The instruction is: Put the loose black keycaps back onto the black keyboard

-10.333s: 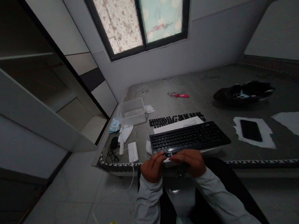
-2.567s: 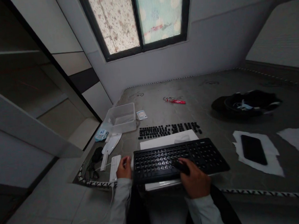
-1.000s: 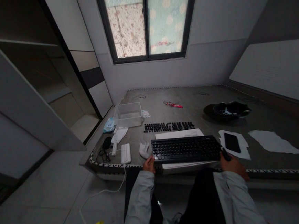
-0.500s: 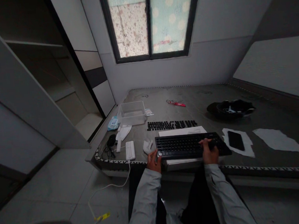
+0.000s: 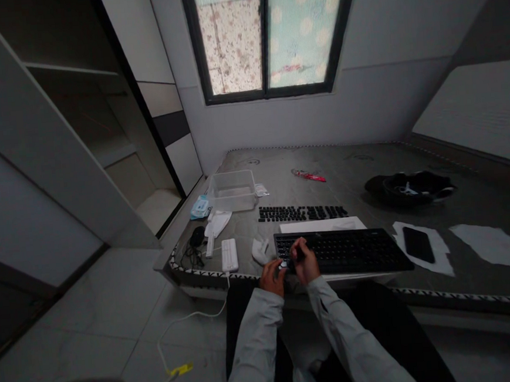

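A black computer keyboard [image 5: 357,251] lies slightly slanted on a white box [image 5: 323,225] at the edge of the bed-like platform. My left hand [image 5: 272,278] has its fingers curled around the keyboard's near left corner, where a small whitish patch shows by the fingertips. Just beside it, over the keyboard's left end, my right hand [image 5: 307,263] is closed in a pinch. Something small and dark seems to be in those fingers, too hidden to name. Beyond the keyboard, loose black keycaps [image 5: 283,213] are laid out in rows.
Left of the keyboard are crumpled white tissue [image 5: 260,252], a white power strip [image 5: 229,255], a black mouse [image 5: 197,237] and a clear plastic box [image 5: 233,201]. A phone [image 5: 418,244] on white paper and a black cap [image 5: 414,189] lie right. Red-handled tool [image 5: 309,175] farther back.
My right hand has moved left from the keyboard's right part to its left end, close to my left hand. The view has shifted slightly, and the left hand stays at the corner.
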Demonstrator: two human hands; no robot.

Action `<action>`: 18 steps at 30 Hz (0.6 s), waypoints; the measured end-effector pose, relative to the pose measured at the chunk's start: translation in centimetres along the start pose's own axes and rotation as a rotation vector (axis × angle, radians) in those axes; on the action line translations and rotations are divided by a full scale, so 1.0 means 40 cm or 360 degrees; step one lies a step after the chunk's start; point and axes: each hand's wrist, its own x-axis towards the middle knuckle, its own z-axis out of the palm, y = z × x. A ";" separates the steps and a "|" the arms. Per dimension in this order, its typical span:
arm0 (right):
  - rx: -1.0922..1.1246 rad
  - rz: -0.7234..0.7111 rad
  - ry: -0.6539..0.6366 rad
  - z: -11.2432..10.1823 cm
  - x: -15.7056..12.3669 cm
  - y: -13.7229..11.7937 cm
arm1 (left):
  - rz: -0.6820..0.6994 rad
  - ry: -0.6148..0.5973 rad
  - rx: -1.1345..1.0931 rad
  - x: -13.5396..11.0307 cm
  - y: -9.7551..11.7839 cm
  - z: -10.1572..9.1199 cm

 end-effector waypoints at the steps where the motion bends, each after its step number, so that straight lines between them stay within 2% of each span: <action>1: 0.0038 0.0020 0.0000 0.007 0.003 0.005 | -0.0009 0.0002 -0.0010 0.000 0.000 0.001; 8: 0.0080 0.0059 -0.0028 0.030 0.020 0.029 | -0.0084 0.0007 -0.0044 0.002 0.002 0.005; 18: 0.0071 0.0093 -0.0054 0.032 0.019 0.027 | -0.0196 -0.0032 -0.0010 0.003 -0.003 0.009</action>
